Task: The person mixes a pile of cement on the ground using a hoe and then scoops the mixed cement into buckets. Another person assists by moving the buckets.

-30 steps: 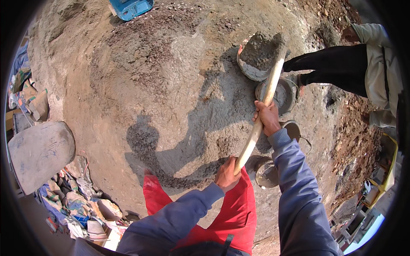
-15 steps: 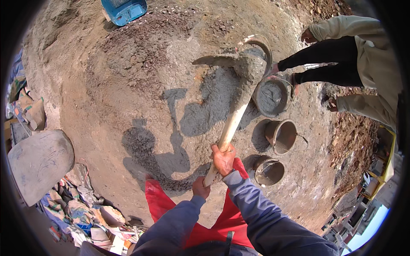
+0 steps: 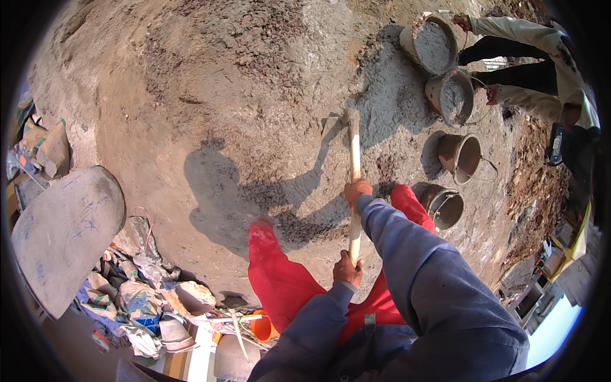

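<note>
Both of my hands are closed around the pale wooden handle of a hoe. My right hand grips it about midway, and my left hand is nearer the butt end. The mortar-smeared hoe head points away from me, at the left edge of a patch of wet grey mortar; its blade is seen nearly edge-on. Beyond the mortar, to the right, a far bucket and a second bucket hold grey mortar. Closer to me, two more buckets, one tipped and one nearest, look hollow inside.
Another person bends at the right, hands at the handles of the filled buckets. A large grey curved panel stands at the left. Below it lie crumpled sacks and an orange container. Rough rubble covers the right edge.
The hoe has come back from the far bucket, where its head was coated in mortar, and now points down nearer me. The other person's hands have moved onto the bucket handles. My view has shifted.
</note>
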Demonstrator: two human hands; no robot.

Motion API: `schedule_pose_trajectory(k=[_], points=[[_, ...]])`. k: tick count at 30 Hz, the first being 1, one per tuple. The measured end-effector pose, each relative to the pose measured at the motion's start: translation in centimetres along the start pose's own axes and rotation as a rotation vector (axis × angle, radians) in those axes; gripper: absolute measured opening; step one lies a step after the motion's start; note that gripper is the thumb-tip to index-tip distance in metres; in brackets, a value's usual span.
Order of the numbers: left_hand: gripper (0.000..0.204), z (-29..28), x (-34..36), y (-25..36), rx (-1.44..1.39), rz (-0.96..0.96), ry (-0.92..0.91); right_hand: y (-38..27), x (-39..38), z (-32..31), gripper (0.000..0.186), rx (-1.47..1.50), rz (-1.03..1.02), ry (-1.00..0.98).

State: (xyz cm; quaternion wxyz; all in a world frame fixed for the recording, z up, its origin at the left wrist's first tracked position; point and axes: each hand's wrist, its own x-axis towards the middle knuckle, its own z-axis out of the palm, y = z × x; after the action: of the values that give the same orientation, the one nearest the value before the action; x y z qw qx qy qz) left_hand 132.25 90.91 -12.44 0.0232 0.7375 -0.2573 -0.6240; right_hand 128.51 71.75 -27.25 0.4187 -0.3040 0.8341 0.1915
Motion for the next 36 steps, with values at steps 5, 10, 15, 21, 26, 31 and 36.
schedule_pose_trajectory(k=[5, 10, 15, 21, 26, 31, 36], points=[[0.040, -3.2, 2.0, -0.4, 0.000, 0.091, -0.201, -1.2, 1.0, -0.4, 0.031, -0.056, 0.107, 0.014], [0.043, -6.5, 3.6, -4.5, 0.079, 0.113, -0.253, -2.8, -0.8, 2.1, 0.028, 0.084, 0.087, -0.002], [0.045, -10.5, 3.8, -4.8, 0.281, 0.184, -0.360, 1.8, 2.3, 5.5, 0.040, 0.207, 0.240, 0.091], [0.046, -16.1, 7.3, -11.5, 0.538, 0.332, -0.246, 0.1, -0.4, 10.6, 0.027, 0.415, 0.200, 0.072], [0.044, -13.0, 9.3, -16.7, 0.156, 0.243, -0.423, 4.9, 1.7, 13.9, 0.020, 0.290, 0.188, 0.281], [0.037, -17.8, 9.9, -13.1, 0.342, 0.250, -0.412, -0.1, -3.0, 7.8, 0.019, 0.834, 0.309, 0.090], [0.041, -14.4, 6.9, -4.7, 0.133, 0.006, -0.524, 2.0, -1.3, 4.4, 0.032, 0.930, 0.352, -0.022]])
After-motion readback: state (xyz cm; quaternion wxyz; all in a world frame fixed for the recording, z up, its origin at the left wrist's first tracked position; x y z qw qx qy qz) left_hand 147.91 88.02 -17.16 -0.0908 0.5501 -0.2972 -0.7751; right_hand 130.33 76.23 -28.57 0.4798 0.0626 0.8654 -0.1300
